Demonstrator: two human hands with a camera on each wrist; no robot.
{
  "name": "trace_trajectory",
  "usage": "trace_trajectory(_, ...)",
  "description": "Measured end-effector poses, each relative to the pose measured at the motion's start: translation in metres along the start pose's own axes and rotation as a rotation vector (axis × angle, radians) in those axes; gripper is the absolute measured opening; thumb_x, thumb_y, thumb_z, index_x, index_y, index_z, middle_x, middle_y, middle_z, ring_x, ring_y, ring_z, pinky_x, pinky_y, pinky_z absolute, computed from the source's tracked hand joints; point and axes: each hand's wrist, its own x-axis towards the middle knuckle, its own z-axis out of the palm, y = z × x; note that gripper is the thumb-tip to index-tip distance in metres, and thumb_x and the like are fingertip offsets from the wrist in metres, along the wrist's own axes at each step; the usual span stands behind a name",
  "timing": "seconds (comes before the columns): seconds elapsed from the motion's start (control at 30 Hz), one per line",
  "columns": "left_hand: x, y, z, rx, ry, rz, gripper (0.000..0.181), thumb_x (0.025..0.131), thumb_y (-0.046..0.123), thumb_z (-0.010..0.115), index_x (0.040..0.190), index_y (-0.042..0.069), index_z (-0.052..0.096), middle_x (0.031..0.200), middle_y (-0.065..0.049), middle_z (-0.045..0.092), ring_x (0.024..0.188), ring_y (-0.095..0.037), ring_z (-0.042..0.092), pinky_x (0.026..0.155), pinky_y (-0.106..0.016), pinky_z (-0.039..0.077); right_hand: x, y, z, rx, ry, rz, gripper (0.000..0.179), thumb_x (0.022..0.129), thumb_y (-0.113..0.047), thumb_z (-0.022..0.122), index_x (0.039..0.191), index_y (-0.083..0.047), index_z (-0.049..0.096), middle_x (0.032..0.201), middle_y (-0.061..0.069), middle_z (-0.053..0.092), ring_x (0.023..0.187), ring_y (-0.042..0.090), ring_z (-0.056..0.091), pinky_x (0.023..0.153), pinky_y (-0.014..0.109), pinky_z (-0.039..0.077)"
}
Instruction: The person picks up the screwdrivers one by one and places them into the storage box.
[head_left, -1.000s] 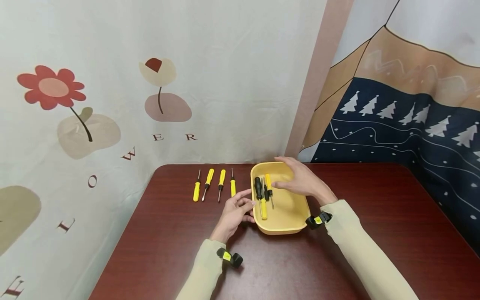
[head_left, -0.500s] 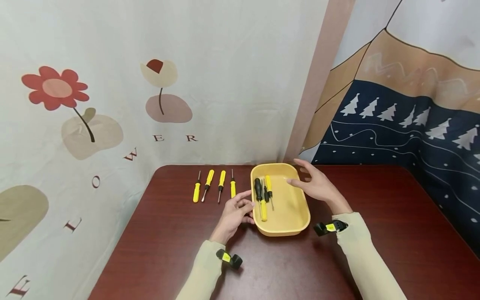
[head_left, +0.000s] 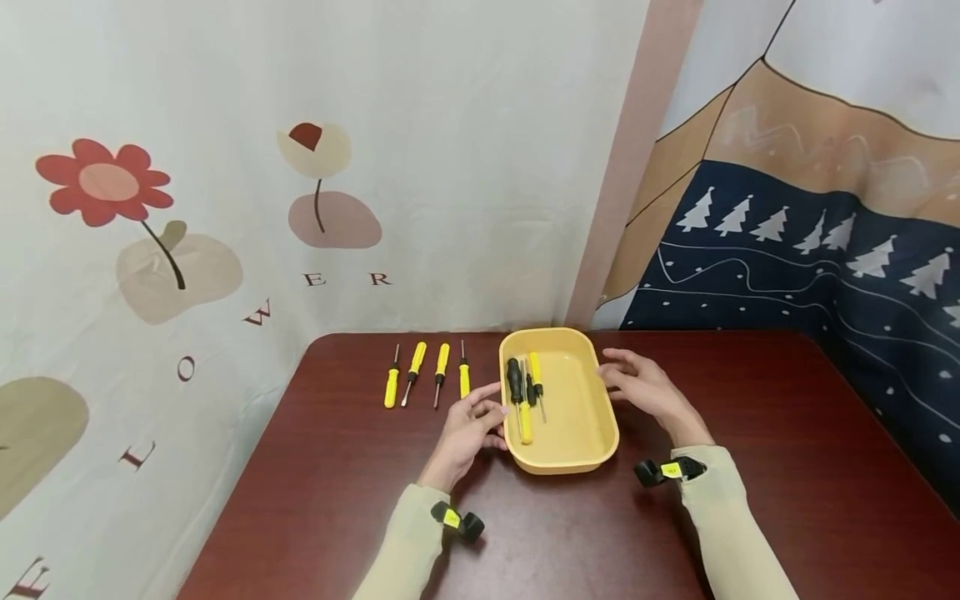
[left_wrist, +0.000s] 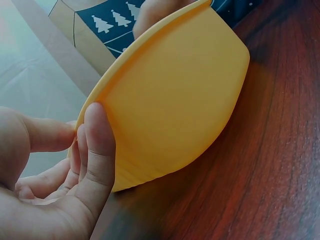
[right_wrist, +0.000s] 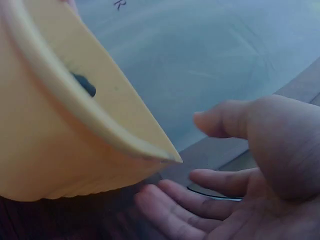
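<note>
A yellow plastic bin stands on the table, its outer wall filling much of the left wrist view. Inside, along its left side, lie several screwdrivers, among them one with a black handle and one with a yellow handle. My left hand pinches the bin's left rim, thumb on one side and fingers against the outer wall. Just off the bin's right side, my right hand has relaxed fingers and holds nothing; in the right wrist view a gap shows between it and the bin.
Left of the bin, several yellow-handled screwdrivers lie in a row on the dark red table, the leftmost screwdriver with its tip pointing away. A printed curtain hangs behind the table's back edge.
My right hand has drawn back from above the bin to its right side and come lower, its fingers a little more bent. The left hand stays at the left rim.
</note>
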Motion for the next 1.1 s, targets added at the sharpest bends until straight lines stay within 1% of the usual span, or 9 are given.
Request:
trace_trajectory(0.17, -0.001, -0.001, 0.002, -0.01, -0.001, 0.006, 0.052, 0.099, 0.003, 0.064, 0.149, 0.005, 0.05, 0.095, -0.007, 0.061, 0.068, -0.015, 0.06, 0.055, -0.027, 0.059, -0.002, 0.002, -0.003, -0.011, -0.026, 0.041, 0.06, 0.104, -0.026, 0.057, 0.157, -0.005, 0.037, 0.14, 0.023, 0.058, 0.107, 0.026, 0.07, 0.094, 0.041, 0.062)
trace_trajectory(0.27, 0.0, -0.001, 0.003, -0.007, -0.01, 0.01, 0.052, 0.099, 0.004, 0.065, 0.149, 0.005, 0.05, 0.095, -0.006, 0.061, 0.068, -0.014, 0.06, 0.055, -0.026, 0.059, -0.003, 0.003, -0.004, -0.015, -0.04, 0.054, 0.057, 0.101, -0.019, 0.059, 0.154, -0.005, 0.042, 0.132, 0.023, 0.061, 0.098, 0.024, 0.07, 0.088, 0.039, 0.064)
trace_trajectory(0.4, 0.0, -0.001, 0.003, 0.0, -0.012, 0.013, 0.052, 0.099, 0.006, 0.065, 0.149, 0.004, 0.049, 0.096, -0.007, 0.061, 0.068, -0.014, 0.06, 0.055, -0.026, 0.06, -0.002, 0.005, -0.005, -0.015, -0.055, 0.04, 0.056, 0.099, -0.013, 0.062, 0.15, -0.002, 0.045, 0.121, 0.023, 0.063, 0.088, 0.022, 0.069, 0.08, 0.037, 0.066)
trace_trajectory(0.6, 0.001, 0.002, 0.001, 0.035, -0.008, 0.012, 0.051, 0.098, 0.007, 0.067, 0.147, 0.006, 0.052, 0.103, -0.016, 0.065, 0.069, -0.015, 0.062, 0.058, -0.028, 0.061, 0.0, 0.006, -0.004, 0.011, -0.042, 0.005, 0.054, 0.098, -0.007, 0.062, 0.148, 0.003, 0.046, 0.113, 0.023, 0.064, 0.081, 0.021, 0.069, 0.073, 0.035, 0.066)
trace_trajectory(0.7, 0.001, 0.005, -0.002, 0.06, 0.014, 0.011, 0.049, 0.097, 0.01, 0.069, 0.145, 0.007, 0.055, 0.103, -0.015, 0.066, 0.071, -0.016, 0.064, 0.059, -0.03, 0.062, 0.001, 0.006, -0.002, 0.035, -0.047, -0.012, 0.054, 0.097, -0.005, 0.062, 0.147, 0.005, 0.046, 0.112, 0.025, 0.064, 0.079, 0.021, 0.069, 0.071, 0.035, 0.066)
trace_trajectory(0.83, 0.0, 0.008, -0.01, 0.091, 0.052, 0.031, 0.049, 0.098, 0.015, 0.07, 0.144, 0.006, 0.057, 0.103, -0.017, 0.068, 0.076, -0.02, 0.068, 0.063, -0.033, 0.064, 0.002, 0.006, 0.002, 0.053, -0.051, -0.02, 0.053, 0.097, -0.003, 0.061, 0.147, 0.007, 0.046, 0.109, 0.024, 0.064, 0.077, 0.02, 0.068, 0.07, 0.034, 0.066)
trace_trajectory(0.9, 0.001, 0.009, -0.013, 0.114, 0.072, 0.049, 0.049, 0.098, 0.016, 0.07, 0.143, 0.005, 0.057, 0.106, -0.022, 0.068, 0.079, -0.022, 0.07, 0.066, -0.035, 0.065, 0.003, 0.006, 0.003, 0.054, -0.049, -0.018, 0.052, 0.097, -0.003, 0.061, 0.146, 0.007, 0.046, 0.108, 0.022, 0.064, 0.076, 0.019, 0.068, 0.069, 0.034, 0.065)
trace_trajectory(1.0, 0.003, 0.013, -0.018, 0.171, 0.102, 0.077, 0.048, 0.097, 0.018, 0.071, 0.142, 0.004, 0.058, 0.11, -0.026, 0.068, 0.084, -0.03, 0.072, 0.07, -0.038, 0.065, 0.002, 0.007, 0.003, 0.054, -0.045, -0.013, 0.052, 0.097, -0.003, 0.061, 0.146, 0.006, 0.047, 0.106, 0.021, 0.064, 0.075, 0.019, 0.068, 0.069, 0.033, 0.065)
trace_trajectory(1.1, 0.005, 0.017, -0.022, 0.25, 0.129, 0.101, 0.047, 0.098, 0.02, 0.071, 0.14, 0.006, 0.06, 0.11, -0.026, 0.069, 0.09, -0.036, 0.073, 0.072, -0.04, 0.066, 0.001, 0.008, 0.003, 0.059, -0.05, -0.019, 0.052, 0.097, -0.003, 0.061, 0.146, 0.007, 0.047, 0.106, 0.022, 0.064, 0.075, 0.019, 0.068, 0.068, 0.033, 0.065)
